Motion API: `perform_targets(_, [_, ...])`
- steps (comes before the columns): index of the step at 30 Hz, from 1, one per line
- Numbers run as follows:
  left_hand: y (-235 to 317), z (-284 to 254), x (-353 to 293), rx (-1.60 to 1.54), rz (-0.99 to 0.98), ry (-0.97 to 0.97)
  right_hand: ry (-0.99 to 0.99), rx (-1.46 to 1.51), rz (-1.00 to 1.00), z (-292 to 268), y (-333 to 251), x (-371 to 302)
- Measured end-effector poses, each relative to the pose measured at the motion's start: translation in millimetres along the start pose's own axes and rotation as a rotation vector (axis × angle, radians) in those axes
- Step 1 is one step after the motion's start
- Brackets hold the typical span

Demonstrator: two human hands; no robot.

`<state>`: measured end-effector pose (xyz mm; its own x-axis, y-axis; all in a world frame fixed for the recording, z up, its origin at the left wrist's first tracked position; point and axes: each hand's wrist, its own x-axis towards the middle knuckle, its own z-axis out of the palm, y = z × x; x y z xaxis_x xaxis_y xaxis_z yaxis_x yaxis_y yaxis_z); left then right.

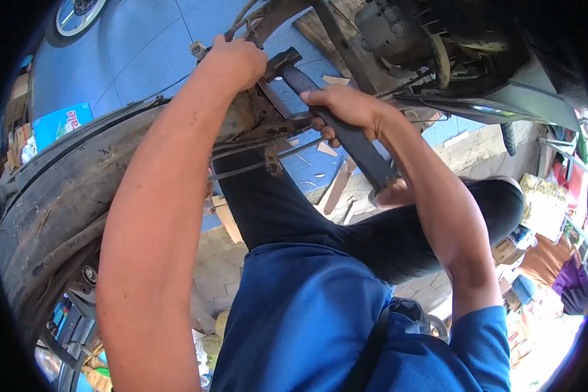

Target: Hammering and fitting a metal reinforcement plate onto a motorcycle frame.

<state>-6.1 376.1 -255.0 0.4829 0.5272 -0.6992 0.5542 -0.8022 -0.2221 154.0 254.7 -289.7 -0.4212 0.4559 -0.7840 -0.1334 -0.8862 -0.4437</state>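
My right hand [349, 111] is wrapped round the thick dark handle of a hammer [356, 147]. The hammer's head points up and left, close beside my left hand [238, 62]. That left hand is closed at the rusty metal frame [242, 114] of a partly stripped motorcycle. Its fingers are mostly hidden behind its back, so whatever they grip cannot be made out. A thin metal rod and a cable run along the frame below both hands, with a small bracket [273, 161] on them.
A dirty engine [389, 29] sits at the upper right, near a grey body panel [536, 98]. On the left curves a large dusty black fender [65, 170]. Wood pieces [338, 186] lie on the floor by my legs. A blue box [62, 127] and a wheel [78, 16] stand farther left.
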Motion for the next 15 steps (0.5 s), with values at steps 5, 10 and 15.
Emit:
perform_targets(5, [4, 5, 3, 0.100, 0.074, 0.065, 0.106, 0.005, 0.005, 13, 13, -14])
perform_targets(10, [2, 1, 0, 0.090, 0.040, 0.015, 0.357, -0.172, -0.058, 32, 15, -41])
perform_targets(15, [6, 2, 4, 0.111, 0.055, 0.066, 0.320, -0.072, -0.045, 40, 23, -21])
